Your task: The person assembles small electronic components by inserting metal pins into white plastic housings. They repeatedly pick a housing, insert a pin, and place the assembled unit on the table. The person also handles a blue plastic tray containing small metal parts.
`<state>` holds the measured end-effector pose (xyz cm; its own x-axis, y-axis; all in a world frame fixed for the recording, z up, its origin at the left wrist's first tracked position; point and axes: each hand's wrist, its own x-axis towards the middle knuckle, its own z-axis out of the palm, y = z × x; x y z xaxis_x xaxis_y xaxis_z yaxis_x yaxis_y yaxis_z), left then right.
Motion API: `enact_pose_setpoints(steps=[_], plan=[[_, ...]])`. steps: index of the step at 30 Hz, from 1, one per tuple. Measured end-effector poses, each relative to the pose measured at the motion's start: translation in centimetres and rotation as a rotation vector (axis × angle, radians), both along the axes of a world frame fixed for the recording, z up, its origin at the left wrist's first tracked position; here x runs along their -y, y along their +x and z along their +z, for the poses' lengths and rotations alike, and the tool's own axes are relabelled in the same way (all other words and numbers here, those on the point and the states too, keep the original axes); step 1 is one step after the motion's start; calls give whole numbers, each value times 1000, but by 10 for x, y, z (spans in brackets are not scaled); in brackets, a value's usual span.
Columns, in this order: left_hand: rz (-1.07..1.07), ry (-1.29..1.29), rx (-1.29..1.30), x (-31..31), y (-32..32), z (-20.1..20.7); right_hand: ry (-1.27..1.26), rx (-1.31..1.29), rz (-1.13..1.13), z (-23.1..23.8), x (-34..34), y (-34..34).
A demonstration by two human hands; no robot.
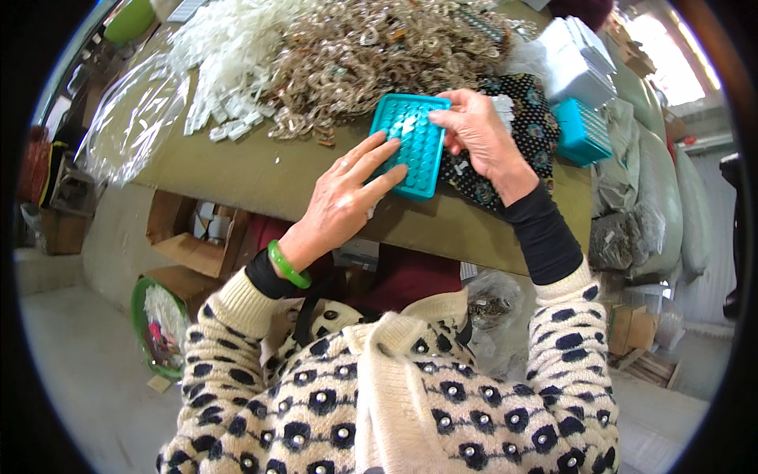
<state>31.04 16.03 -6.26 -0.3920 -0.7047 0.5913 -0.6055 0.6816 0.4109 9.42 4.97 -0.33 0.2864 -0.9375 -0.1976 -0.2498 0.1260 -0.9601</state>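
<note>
Teal tray (423, 152) btwn L hand (339, 199), spread atop, & R hand (483, 133), pinching R edge.

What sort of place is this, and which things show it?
Likely a small workshop: a heap of small translucent pieces lies on the table, the right hand holds a turquoise tray, and bulging sacks stand to the right.

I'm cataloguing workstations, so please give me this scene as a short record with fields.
Left hand: fingers spread over the turquoise tray
Right hand: thumb and fingers at the tray's upper right edge; firmness of grip unclear
Left wrist: green bangle
Right of tray: dark patterned cloth
Table's far side: translucent brownish pieces, white pieces to their left
</note>
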Motion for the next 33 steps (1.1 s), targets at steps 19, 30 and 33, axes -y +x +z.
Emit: enact_pose_setpoints(steps=[19, 30, 33], plan=[[178, -119, -119, -23, 17, -13, -1749, -980, -166, 55, -61, -130], [221, -93, -41, -24, 8, -5, -1557, -1336, -427, 40, 21, -251], [223, -85, -20, -24, 8, -6, -1474, -1363, -348, 33, 29, -258]])
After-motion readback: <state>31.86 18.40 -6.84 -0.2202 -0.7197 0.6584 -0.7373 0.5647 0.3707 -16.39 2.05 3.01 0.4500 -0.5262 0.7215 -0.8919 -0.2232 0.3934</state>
